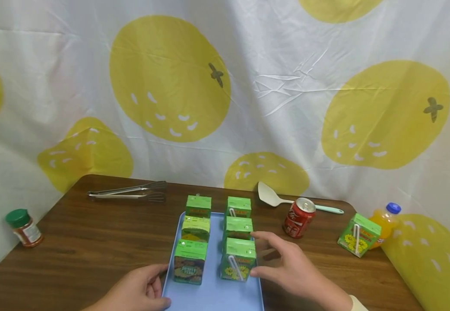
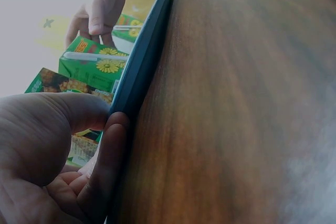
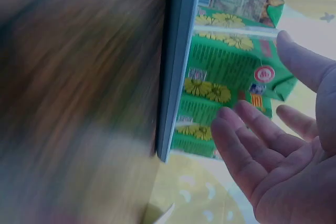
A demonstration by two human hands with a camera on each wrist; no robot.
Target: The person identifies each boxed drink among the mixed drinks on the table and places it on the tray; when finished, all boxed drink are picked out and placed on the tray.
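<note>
A blue tray [image 1: 213, 298] bears two rows of drink cartons, several in all. My left hand [image 1: 137, 287] pinches the tray's left edge between thumb and fingers, seen close up in the left wrist view. Beside the right row is my right hand [image 1: 287, 270], fingers spread and slightly bent around air. Its thumb is close to the front right carton [image 1: 238, 263], a green one with yellow flowers and a white straw; whether they touch I cannot tell. Its fingertips are near the middle right carton [image 1: 238, 226]. The front left carton [image 1: 188, 265] is brown and green.
Right of the tray stand a red soda can [image 1: 299, 217], another green carton [image 1: 359, 235] and an orange juice bottle [image 1: 386, 220]. Behind the can lies a spatula [image 1: 269, 196]. Metal tongs [image 1: 128, 191] and a green-capped spice jar [image 1: 24, 229] are left. A curtain [image 1: 271, 108] hangs behind the table.
</note>
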